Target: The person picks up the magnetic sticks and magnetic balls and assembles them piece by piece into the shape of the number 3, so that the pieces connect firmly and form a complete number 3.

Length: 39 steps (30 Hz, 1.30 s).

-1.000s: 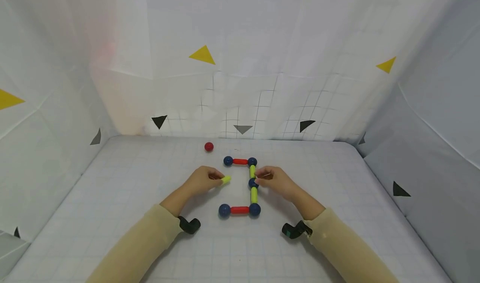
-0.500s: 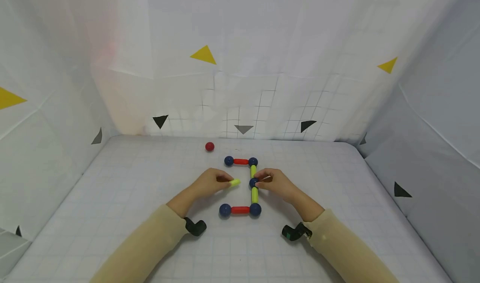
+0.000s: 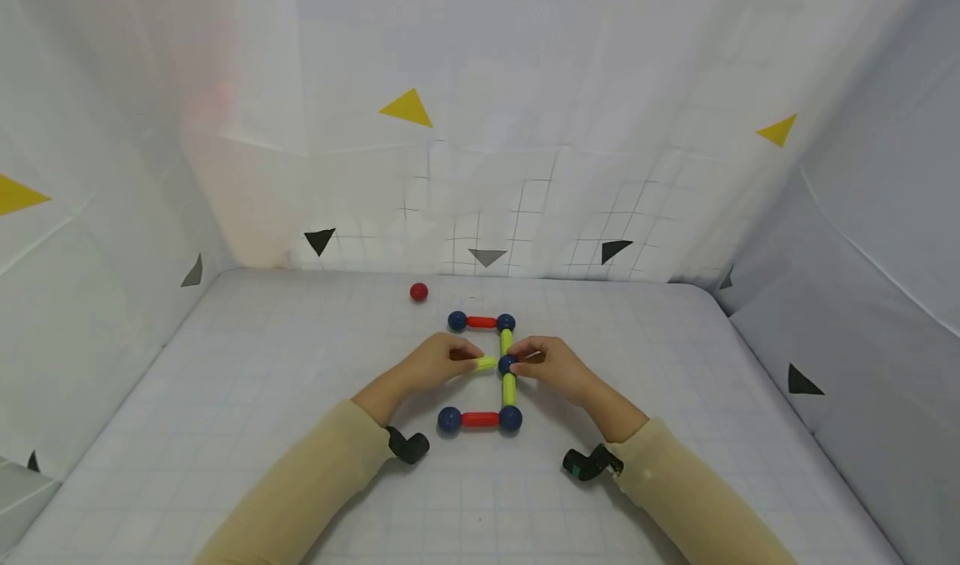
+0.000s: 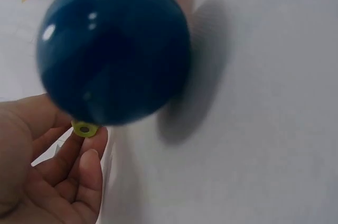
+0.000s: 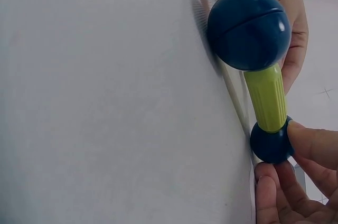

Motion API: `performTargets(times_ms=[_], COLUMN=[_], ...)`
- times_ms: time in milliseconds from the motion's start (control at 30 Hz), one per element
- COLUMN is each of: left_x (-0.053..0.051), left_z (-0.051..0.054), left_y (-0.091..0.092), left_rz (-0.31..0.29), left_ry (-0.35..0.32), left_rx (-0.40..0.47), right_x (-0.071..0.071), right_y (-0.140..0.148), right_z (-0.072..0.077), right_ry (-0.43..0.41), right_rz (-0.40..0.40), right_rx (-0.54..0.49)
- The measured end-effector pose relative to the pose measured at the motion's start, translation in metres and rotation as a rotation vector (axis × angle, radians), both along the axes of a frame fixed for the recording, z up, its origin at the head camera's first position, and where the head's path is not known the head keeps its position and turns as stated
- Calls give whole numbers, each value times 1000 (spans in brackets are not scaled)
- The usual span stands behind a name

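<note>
In the head view my left hand [image 3: 433, 363] pinches a yellow-green magnetic rod [image 3: 486, 364] between thumb and fingers. Its far end is at the middle blue ball [image 3: 506, 366]; whether they touch I cannot tell. My right hand [image 3: 555, 371] holds that ball from the right, and the right wrist view shows thumb and fingertips around the ball [image 5: 271, 143]. Two more yellow-green rods run from it, the near rod [image 3: 509, 390] and the far rod [image 3: 506, 342], to corner balls. In the left wrist view a blue ball [image 4: 113, 49] partly covers the held rod [image 4: 84, 129].
A near red rod [image 3: 480, 419] links a left blue ball [image 3: 449, 420] to a corner ball [image 3: 510, 418]. The far red rod [image 3: 482, 322] joins two blue balls likewise. A loose red ball [image 3: 418, 292] lies at the back of the white table [image 3: 225, 398]; white cloth walls surround it.
My left hand has moved right with the yellow-green rod, bringing it from a gap up to the middle blue ball. My right hand has stayed at that ball.
</note>
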State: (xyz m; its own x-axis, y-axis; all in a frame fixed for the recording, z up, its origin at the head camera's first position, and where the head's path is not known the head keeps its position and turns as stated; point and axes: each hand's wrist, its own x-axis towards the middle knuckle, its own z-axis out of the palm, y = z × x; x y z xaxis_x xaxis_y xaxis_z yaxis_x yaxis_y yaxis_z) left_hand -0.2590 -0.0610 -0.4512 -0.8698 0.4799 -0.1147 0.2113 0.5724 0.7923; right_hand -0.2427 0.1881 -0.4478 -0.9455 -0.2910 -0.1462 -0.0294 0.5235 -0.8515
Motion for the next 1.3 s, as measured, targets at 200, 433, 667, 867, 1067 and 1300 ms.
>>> performTargets(times_ms=[200,433,667,867,1067,1300], left_x=[0,1,1,0,0,2], left_z=[0,-3,-6,-7,-7,-5], left_y=[2,2,2,2,3,2], left_rz=[12,22,12,12,19,25], left_ry=[0,-17,-6,1,7,10], left_rx=[3,16,26,22,33,47], right_x=[0,0,0,0,0,1], right_y=[0,-1,0,0,-1,0], right_z=[0,0,-1,-1,-1,0], right_ry=[9,0,-11,-10,-15,-6], right_rz=[9,10,6,-2,-6,4], right_rx=[8,-6,-3,2,3,-1])
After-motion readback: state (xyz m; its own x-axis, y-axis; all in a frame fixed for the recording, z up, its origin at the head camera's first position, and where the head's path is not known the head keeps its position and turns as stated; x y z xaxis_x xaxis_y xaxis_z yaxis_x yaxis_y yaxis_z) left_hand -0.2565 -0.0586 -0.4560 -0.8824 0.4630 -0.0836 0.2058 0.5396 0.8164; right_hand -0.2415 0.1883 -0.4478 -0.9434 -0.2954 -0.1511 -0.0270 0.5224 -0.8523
